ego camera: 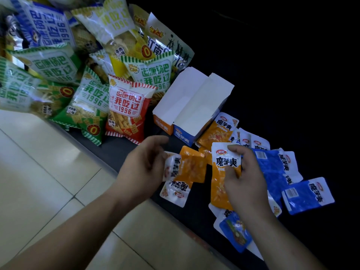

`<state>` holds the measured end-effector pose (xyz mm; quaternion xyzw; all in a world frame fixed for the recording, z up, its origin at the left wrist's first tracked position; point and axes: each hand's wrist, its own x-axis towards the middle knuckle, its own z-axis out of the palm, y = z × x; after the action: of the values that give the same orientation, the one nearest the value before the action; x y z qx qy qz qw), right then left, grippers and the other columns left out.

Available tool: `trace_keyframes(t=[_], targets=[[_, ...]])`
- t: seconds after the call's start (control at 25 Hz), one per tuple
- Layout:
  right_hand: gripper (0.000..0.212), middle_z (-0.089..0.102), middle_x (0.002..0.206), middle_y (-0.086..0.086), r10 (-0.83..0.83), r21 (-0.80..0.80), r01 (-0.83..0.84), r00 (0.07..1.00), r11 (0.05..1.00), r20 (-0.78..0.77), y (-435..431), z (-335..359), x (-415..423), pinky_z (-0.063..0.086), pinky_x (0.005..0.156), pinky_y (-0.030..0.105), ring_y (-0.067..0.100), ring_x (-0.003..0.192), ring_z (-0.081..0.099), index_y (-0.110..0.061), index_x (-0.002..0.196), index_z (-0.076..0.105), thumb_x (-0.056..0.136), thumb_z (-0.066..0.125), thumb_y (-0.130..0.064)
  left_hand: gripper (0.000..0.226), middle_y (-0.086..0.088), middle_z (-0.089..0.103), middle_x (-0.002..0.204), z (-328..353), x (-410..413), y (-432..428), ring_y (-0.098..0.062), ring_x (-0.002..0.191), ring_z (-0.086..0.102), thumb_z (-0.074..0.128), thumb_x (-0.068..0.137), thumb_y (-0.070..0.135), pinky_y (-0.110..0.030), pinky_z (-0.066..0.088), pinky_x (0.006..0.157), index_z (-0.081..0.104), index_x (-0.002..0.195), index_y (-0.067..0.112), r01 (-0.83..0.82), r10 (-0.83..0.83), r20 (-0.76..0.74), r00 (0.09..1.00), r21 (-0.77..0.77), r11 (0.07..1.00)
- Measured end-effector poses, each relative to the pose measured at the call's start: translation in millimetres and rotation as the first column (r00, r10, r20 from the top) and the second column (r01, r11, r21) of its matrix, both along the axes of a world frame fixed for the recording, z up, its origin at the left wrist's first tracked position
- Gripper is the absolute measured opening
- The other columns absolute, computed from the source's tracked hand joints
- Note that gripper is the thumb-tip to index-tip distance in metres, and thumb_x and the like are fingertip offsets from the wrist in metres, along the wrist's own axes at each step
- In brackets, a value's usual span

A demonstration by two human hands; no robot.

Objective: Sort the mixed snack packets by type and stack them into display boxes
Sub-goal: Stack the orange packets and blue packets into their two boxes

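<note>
Sorting: both hands work over the dark counter; blue packets lie loose at right.
Left hand: fingers curled round a small orange stack.
Right hand: pinches one orange packet.
Boxes: orange box and blue box stand open just beyond.
Tip: likely best to square edges before boxing.

Two display boxes: one orange-fronted box and one blue-fronted box. Small orange packets, at least four; small blue packets, at least four, with overlaps hiding the exact totals. Large bags: one red bag, one blue bag, at least four green bags, at least one yellow bag.
</note>
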<state>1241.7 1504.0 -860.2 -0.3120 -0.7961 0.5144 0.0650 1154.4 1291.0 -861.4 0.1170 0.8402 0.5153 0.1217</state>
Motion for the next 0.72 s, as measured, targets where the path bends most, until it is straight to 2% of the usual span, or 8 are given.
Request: trace_keyframes(t=[0.12,0.2,0.28,0.4,0.48,0.56,0.6,0.72], targets=[[0.052,0.067,0.112,-0.015,0.103,0.024,-0.103,0.995,0.994,-0.012,3,7,-8,0.06,0.06,0.026,0.001,0.087,0.069,-0.052,0.117,0.053,0.101,0.058,-0.003,0.03,0.019,0.06,0.11,25,-11,-12,-0.002,0.104,0.062,0.052,0.103,0.012,-0.027,0.056,0.081,0.064,0.125,0.029,0.203,-0.25,-0.267,0.931,-0.191,0.96],[0.051,0.071,0.112,-0.016,0.225,-0.039,-0.225,0.974,0.974,-0.003,1,13,-13,0.061,0.062,0.028,0.003,0.087,0.071,-0.05,0.117,0.054,0.101,0.058,-0.002,0.032,0.018,0.062,0.109,34,-15,-10,-0.003,0.103,0.063,0.053,0.104,0.013,-0.029,0.056,0.08,0.062,0.13,0.029,0.271,-0.311,-0.269,0.911,-0.177,0.946],[0.048,0.073,0.111,-0.016,0.314,-0.129,-0.312,0.949,0.941,-0.005,-7,17,-16,0.058,0.058,0.036,0.014,0.076,0.072,-0.045,0.119,0.054,0.102,0.056,-0.001,0.033,0.015,0.065,0.101,37,-17,0,-0.007,0.096,0.066,0.055,0.103,0.013,-0.037,0.058,0.077,0.059,0.132,0.029,0.286,-0.307,-0.26,0.915,-0.119,0.951],[0.045,0.073,0.103,-0.013,0.389,-0.17,-0.385,0.921,0.907,-0.012,-20,18,-16,0.042,0.051,0.029,0.005,0.05,0.052,-0.047,0.123,0.049,0.107,0.046,-0.005,0.031,0.009,0.065,0.093,26,-21,15,-0.012,0.089,0.067,0.054,0.103,0.011,-0.044,0.058,0.078,0.059,0.13,0.026,0.287,-0.288,-0.21,0.934,-0.034,0.957],[0.036,0.074,0.099,-0.016,0.371,-0.183,-0.369,0.928,0.912,-0.019,-31,18,-15,0.045,0.06,0.031,0.001,0.056,0.054,-0.052,0.12,0.046,0.108,0.046,-0.018,0.028,0.004,0.066,0.091,21,-20,26,-0.017,0.082,0.068,0.055,0.103,0.01,-0.047,0.058,0.075,0.061,0.125,0.026,0.251,-0.243,-0.135,0.961,0.048,0.967],[0.036,0.074,0.104,-0.016,0.348,-0.249,-0.342,0.937,0.906,-0.02,-43,17,-14,0.055,0.073,0.042,0.006,0.082,0.068,-0.057,0.119,0.045,0.105,0.056,-0.026,0.026,0.001,0.067,0.092,21,-18,36,-0.017,0.079,0.068,0.057,0.102,0.009,-0.044,0.058,0.07,0.063,0.122,0.025,0.203,-0.194,-0.098,0.976,0.09,0.975],[0.043,0.075,0.11,-0.016,0.325,-0.281,-0.317,0.946,0.906,-0.021,-46,16,-13,0.057,0.079,0.047,0.013,0.094,0.071,-0.057,0.12,0.044,0.102,0.063,-0.022,0.025,0.001,0.068,0.093,22,-17,41,-0.015,0.079,0.069,0.058,0.102,0.008,-0.041,0.059,0.07,0.064,0.121,0.025,0.171,-0.164,-0.073,0.984,0.113,0.979],[0.057,0.075,0.11,-0.014,0.178,-0.255,-0.175,0.984,0.951,-0.011,-43,11,-12,0.057,0.07,0.035,0.01,0.093,0.073,-0.056,0.116,0.044,0.097,0.067,-0.008,0.024,0.003,0.07,0.101,14,-14,42,-0.009,0.089,0.069,0.06,0.101,0.012,-0.039,0.061,0.077,0.064,0.121,0.025,-0.007,0.009,-0.01,1.0,0.136,0.991]])
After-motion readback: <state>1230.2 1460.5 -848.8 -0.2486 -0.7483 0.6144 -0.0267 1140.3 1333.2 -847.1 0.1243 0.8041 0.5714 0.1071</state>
